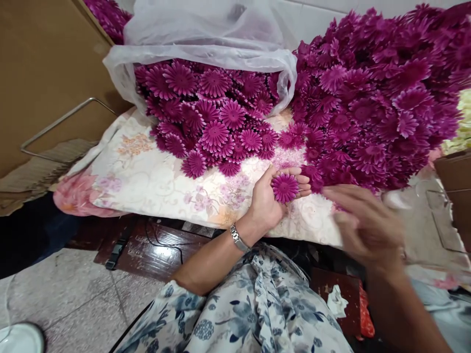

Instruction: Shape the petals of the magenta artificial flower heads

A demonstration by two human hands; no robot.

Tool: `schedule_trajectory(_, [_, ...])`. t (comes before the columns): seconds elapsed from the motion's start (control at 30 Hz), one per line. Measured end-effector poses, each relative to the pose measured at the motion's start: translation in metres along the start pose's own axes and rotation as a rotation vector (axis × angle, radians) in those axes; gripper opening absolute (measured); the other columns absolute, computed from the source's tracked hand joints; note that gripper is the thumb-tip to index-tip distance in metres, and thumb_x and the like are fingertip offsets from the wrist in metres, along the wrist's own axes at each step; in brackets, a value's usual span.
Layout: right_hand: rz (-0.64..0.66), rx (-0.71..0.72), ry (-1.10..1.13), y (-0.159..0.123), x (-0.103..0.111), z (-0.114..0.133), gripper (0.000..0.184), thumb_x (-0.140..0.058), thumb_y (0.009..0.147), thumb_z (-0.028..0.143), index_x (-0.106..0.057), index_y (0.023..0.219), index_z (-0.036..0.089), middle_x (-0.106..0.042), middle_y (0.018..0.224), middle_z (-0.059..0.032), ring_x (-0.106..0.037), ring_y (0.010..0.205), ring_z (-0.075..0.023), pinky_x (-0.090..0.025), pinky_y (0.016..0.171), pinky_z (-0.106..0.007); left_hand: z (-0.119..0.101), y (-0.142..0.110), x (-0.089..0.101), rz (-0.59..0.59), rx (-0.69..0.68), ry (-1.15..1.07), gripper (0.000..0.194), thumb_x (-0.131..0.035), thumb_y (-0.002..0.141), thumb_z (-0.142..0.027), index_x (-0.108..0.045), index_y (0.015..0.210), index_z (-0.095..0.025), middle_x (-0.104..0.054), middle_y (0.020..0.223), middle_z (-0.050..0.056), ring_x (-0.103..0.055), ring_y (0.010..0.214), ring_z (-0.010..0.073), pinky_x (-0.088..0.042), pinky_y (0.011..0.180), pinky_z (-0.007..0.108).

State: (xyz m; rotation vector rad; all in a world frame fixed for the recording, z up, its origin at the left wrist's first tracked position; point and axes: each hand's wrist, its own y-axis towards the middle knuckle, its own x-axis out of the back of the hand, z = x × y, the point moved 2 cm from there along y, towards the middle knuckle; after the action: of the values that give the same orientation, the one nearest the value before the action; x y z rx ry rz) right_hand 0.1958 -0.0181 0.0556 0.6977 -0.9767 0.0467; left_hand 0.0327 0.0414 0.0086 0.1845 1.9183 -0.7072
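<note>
Palm up near the table's front edge, my left hand (265, 198) has its fingers curled round a magenta artificial flower head (285, 188), which faces up with its toothed petals spread. My right hand (373, 225) is a short way to the right, over the cloth's front part, and smeared by motion. Whether it holds anything does not show. Just beyond it rises a large heap of loose magenta flower heads (360, 108). Straight ahead of my left hand, more flower heads (215, 135) spill from the mouth of a whitish translucent plastic bag (206, 51).
A floral cloth (147, 189) covers the table. At the left stands a cardboard box (47, 73) with a bent metal wire handle (66, 117) beside it. Another brown box (454, 181) and pale yellow petals (458, 122) are at the far right. Crumpled white tissue (336, 301) lies below.
</note>
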Motion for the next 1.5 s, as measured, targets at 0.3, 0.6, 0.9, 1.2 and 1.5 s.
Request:
schedule_trajectory(0.3, [0.076,0.172,-0.004,0.014,-0.103,0.051,0.051,-0.037,0.090,0.026,-0.038,0.138,0.008,-0.051,0.134,-0.0199,-0.043,0.131,-0.0271,-0.038,0.108,-0.051,-0.015,-0.010,0.010,-0.112,-0.108,-0.015,0.037,-0.037,0.091,-0.039,-0.063,0.078,-0.016,-0.067,0.072,0.006,-0.068,0.074,0.0171,-0.054,0.074,0.033])
schedule_trajectory(0.6, [0.076,0.226,-0.110,0.019,-0.093,0.048,0.047,-0.045,0.090,0.029,-0.045,0.133,0.012,-0.059,0.126,-0.0152,-0.051,0.122,-0.0249,-0.039,0.103,-0.044,-0.026,-0.010,0.010,-0.130,-0.209,-0.042,0.039,-0.037,0.092,-0.040,-0.059,0.070,-0.015,-0.065,0.066,0.005,-0.067,0.074,0.0171,-0.053,0.076,0.033])
schedule_trajectory(0.9, [0.020,0.040,-0.085,0.018,-0.114,0.056,0.055,-0.026,0.093,0.036,-0.032,0.142,0.012,-0.053,0.133,-0.0179,-0.044,0.129,-0.0285,-0.029,0.106,-0.052,-0.017,-0.008,0.014,-0.084,-0.199,0.000,0.032,-0.034,0.094,-0.030,-0.059,0.082,-0.016,-0.067,0.079,0.005,-0.066,0.086,0.0149,-0.049,0.086,0.032])
schedule_trajectory(1.2, [0.035,0.044,0.123,0.017,-0.110,0.060,0.052,-0.024,0.095,0.038,-0.036,0.140,0.015,-0.056,0.130,-0.0156,-0.050,0.124,-0.0242,-0.037,0.101,-0.047,-0.031,-0.005,0.012,-0.138,-0.254,0.056,0.049,-0.048,0.085,-0.052,-0.041,0.052,-0.017,-0.044,0.046,-0.002,-0.055,0.051,0.0105,-0.049,0.059,0.024])
schedule_trajectory(1.5, [-0.009,0.150,0.174,0.030,-0.076,0.050,0.046,-0.048,0.087,0.021,-0.048,0.133,0.017,-0.062,0.122,-0.0142,-0.056,0.118,-0.0234,-0.047,0.099,-0.044,-0.044,0.004,0.009,-0.168,-0.390,0.151,0.056,-0.041,0.087,-0.056,-0.037,0.046,-0.018,-0.036,0.035,-0.004,-0.040,0.034,0.0067,-0.034,0.042,0.021])
